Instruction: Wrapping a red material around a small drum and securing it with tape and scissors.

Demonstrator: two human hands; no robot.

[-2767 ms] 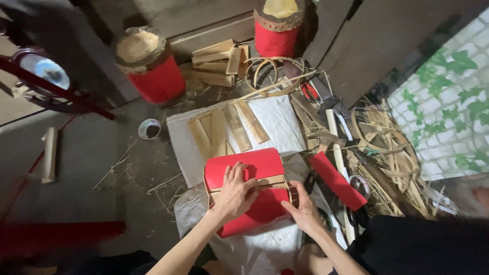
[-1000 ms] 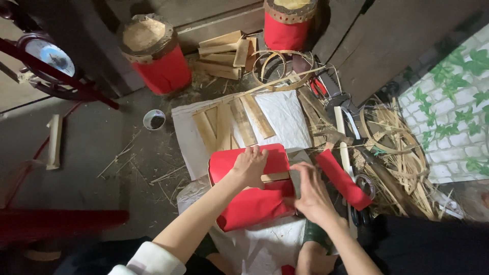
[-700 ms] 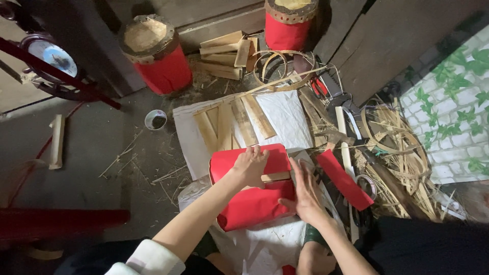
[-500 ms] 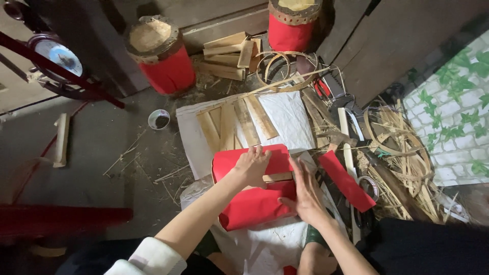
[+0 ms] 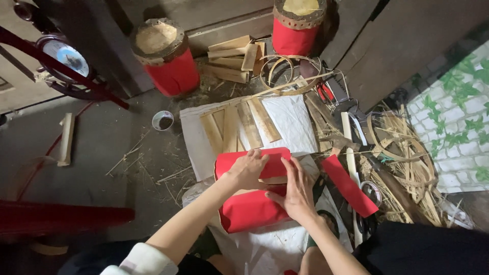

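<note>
A red cloth-covered rounded piece lies in front of me on a white sheet. A bare wood strip crosses its middle. My left hand presses flat on the upper part of the red cover, fingers spread toward the strip. My right hand lies flat on the right side, fingers over the strip and the cover. Neither hand grips anything.
Several flat wooden slats lie on the sheet beyond the piece. Two red drums stand at the back. A red cloth strip, tools and coiled bamboo strips crowd the right. A small cup sits left.
Both hands have stayed on the red piece. My right hand slid from its right edge up onto the wood strip; the view shifted slightly.
</note>
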